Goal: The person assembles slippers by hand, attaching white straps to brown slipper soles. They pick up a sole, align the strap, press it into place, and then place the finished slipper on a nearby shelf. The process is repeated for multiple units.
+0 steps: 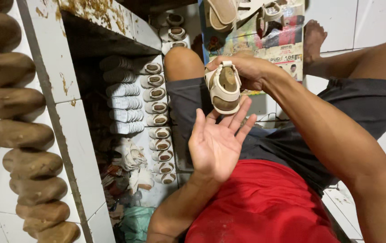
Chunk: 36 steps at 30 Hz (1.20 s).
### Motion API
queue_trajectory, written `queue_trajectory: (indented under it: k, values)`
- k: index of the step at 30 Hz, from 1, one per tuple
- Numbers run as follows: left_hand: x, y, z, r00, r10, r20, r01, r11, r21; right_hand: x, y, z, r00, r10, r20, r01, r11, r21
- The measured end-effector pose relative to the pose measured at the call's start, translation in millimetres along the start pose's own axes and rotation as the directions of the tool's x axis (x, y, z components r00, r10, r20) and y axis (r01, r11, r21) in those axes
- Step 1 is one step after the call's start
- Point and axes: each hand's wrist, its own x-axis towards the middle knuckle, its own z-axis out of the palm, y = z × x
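Observation:
My right hand point(249, 71) grips a small cream sandal point(224, 87) with a brown insole, holding it over my knee with its toe end pointing down. My left hand point(216, 141) is spread flat, palm up, just below the sandal; its fingertips almost touch the sole, and nothing lies in it. I sit on the tiled floor in dark shorts and a red shirt.
A row of finished small sandals point(157, 119) and a stack of white soles point(123, 96) lie on the floor left of my knee. Brown foot-shaped lasts point(19, 135) line a tiled ledge at far left. More sandals point(224, 13) rest on printed paper point(278, 42) ahead.

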Motion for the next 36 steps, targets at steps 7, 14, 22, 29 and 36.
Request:
queue_trajectory:
  k: [7, 14, 22, 29, 36]
  values:
    - [0.8, -1.7, 1.2, 0.999, -0.037, 0.004, 0.037, 0.999, -0.003, -10.4, 1.7, -10.2, 0.998, -0.058, -0.012, 0.057, 0.998, -0.027]
    - [2.9, -5.4, -14.4, 0.994, -0.088, -0.061, 0.090, 0.995, 0.038, -43.3, -8.5, -5.4, 0.972, -0.179, -0.150, 0.121, 0.937, -0.328]
    - [16.1, -11.8, -57.4, 0.992, -0.117, -0.048, 0.119, 0.991, 0.056, -86.7, -9.9, 17.4, 0.794, -0.586, -0.165, 0.254, 0.565, -0.785]
    - [27.7, 10.9, -68.1, 0.996, -0.088, 0.016, 0.085, 0.985, 0.151, -107.0, -6.6, 12.2, 0.788, -0.616, 0.010, 0.454, 0.571, -0.684]
    - [36.7, 101.9, -57.5, 0.758, 0.108, 0.644, -0.562, -0.393, 0.728, -92.4, 3.3, 9.9, 0.494, -0.780, 0.385, 0.733, 0.136, -0.666]
